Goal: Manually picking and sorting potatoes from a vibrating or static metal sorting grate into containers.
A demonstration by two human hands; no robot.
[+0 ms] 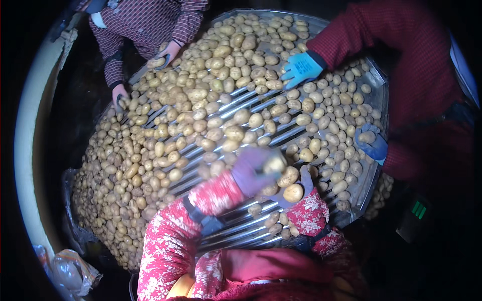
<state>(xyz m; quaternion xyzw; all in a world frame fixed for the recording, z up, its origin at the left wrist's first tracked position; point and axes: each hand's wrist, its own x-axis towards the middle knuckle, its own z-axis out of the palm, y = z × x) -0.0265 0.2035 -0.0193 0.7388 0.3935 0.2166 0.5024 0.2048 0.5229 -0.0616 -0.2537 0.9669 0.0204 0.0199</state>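
Note:
My left hand [253,174], in a purple glove and blurred, reaches over the metal slatted grate [229,233] with its fingers around a pale potato [275,164]. Close beside it, my right hand [288,195] is gloved too and turned palm up. It cradles a few potatoes, among them a round one [293,193] in the palm and a second one [289,176] just above. The fingers of my right hand are partly hidden beneath them. A handful of small potatoes [274,222] lies on the slats next to my right wrist.
Potatoes [211,90] cover much of the metal-rimmed table, with a dense heap [116,195] at the left. Across from me, a person in a patterned jacket [139,22] handles potatoes. Another person's blue-gloved hands [304,68] work at the right. A plastic bag [73,271] lies lower left.

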